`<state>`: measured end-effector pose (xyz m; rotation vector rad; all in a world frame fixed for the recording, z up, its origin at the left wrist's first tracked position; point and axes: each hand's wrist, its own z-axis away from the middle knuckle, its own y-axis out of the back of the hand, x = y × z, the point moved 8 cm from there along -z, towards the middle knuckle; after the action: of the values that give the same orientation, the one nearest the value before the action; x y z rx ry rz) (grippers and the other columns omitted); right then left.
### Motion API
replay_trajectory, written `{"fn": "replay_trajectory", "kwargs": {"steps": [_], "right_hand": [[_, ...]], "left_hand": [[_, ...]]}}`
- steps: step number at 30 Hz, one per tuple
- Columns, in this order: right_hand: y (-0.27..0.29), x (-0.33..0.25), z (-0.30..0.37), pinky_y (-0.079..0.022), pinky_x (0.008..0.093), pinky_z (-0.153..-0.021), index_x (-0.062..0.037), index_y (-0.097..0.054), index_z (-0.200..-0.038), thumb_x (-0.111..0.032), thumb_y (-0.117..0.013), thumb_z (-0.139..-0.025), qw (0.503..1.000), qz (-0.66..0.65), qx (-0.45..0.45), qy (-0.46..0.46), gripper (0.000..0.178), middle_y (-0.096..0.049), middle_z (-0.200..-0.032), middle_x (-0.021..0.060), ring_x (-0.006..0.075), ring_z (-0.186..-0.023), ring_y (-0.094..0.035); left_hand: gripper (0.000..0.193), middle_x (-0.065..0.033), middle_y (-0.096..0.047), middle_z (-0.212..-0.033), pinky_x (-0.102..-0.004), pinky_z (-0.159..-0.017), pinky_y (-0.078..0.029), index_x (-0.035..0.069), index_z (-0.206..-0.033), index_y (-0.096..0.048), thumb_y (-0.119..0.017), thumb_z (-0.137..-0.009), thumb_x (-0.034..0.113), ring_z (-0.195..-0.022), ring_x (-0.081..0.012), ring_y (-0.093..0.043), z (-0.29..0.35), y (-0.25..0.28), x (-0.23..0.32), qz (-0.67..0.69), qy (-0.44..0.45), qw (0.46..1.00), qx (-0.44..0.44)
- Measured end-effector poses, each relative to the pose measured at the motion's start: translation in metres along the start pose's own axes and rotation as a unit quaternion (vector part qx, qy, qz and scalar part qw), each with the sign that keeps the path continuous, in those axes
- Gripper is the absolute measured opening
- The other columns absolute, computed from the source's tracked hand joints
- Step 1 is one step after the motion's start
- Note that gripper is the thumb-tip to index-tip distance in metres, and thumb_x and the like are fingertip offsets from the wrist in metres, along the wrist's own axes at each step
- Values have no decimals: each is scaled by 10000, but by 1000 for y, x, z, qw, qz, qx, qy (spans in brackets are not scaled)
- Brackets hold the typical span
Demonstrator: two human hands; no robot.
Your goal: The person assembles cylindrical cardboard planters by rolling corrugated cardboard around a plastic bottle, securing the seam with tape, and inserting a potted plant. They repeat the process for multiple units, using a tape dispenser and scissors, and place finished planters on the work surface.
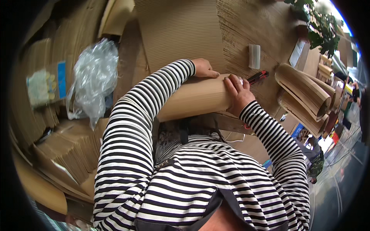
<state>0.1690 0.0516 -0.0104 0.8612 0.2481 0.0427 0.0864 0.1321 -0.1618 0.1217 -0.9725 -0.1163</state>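
In front of my body a corrugated cardboard sheet (179,34) stretches away over the wooden table, and its near part curves into a roll (196,95). My left hand (205,68) is closed at the roll's far edge, thumb side toward the right, its other fingers partly hidden. At the roll's right end my right hand (239,92) grips the cardboard, fingers bent over the top. Just beyond that hand lies a red and black utility knife (258,77); whether the fingers touch it I cannot tell.
A clear plastic cylinder (254,56) lies on the wooden table (241,23). To the right are rolled cardboard sheets (304,90) and a leafy plant (323,32). At the left, a crumpled clear plastic bag (94,79) lies by stacked flat cardboard (71,154).
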Motion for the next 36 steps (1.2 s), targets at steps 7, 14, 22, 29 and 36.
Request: {"fn": "replay_trajectory", "kwargs": {"steps": [7, 14, 22, 29, 36], "right_hand": [[-18, 14, 0, -388, 591, -1116, -103, -321, -1527, -160, -851, -604, 999, -37, 30, 26, 1065, -313, -1543, 216, 549, -1321, -381], [-8, 12, 2, -442, 574, -1054, -69, -391, -1465, -88, -677, -743, 994, -55, 66, 72, 777, -418, -1468, 269, 567, -1248, -451], [-15, 10, 4, -330, 622, -1122, -27, -426, -1450, -112, -765, -657, 990, -30, 85, 105, 867, -405, -1466, 299, 491, -1306, -436], [-18, 7, 6, -358, 634, -1105, -45, -432, -1439, -73, -706, -722, 989, -18, 98, 108, 768, -429, -1444, 278, 499, -1262, -459], [-17, 5, 11, -364, 634, -1101, -62, -448, -1414, -87, -713, -716, 983, -53, 134, 111, 747, -440, -1432, 268, 504, -1253, -465]], "left_hand": [[581, -193, -737, -1087, -397, -895, -527, 39, -1170, -726, -522, -984, 549, -998, -342, -695, -8, 0, 6, 11, -48, 995, -87], [517, -173, -753, -1037, -374, -851, -547, 15, -1133, -735, -615, -952, 484, -947, -288, -715, -10, 0, 6, 36, -64, 985, -158], [499, -131, -762, -987, -345, -788, -565, -5, -1139, -730, -691, -915, 439, -852, -210, -702, -12, -3, 3, 94, -32, 972, -213], [453, -103, -754, -932, -298, -717, -575, -27, -1141, -726, -721, -907, 361, -796, -158, -676, -7, -2, 8, 146, -13, 957, -250], [690, -213, -738, -1019, -402, -858, -542, -10, -1108, -735, -524, -946, 626, -916, -351, -706, -11, -14, 7, -7, -29, 985, -169]]}}
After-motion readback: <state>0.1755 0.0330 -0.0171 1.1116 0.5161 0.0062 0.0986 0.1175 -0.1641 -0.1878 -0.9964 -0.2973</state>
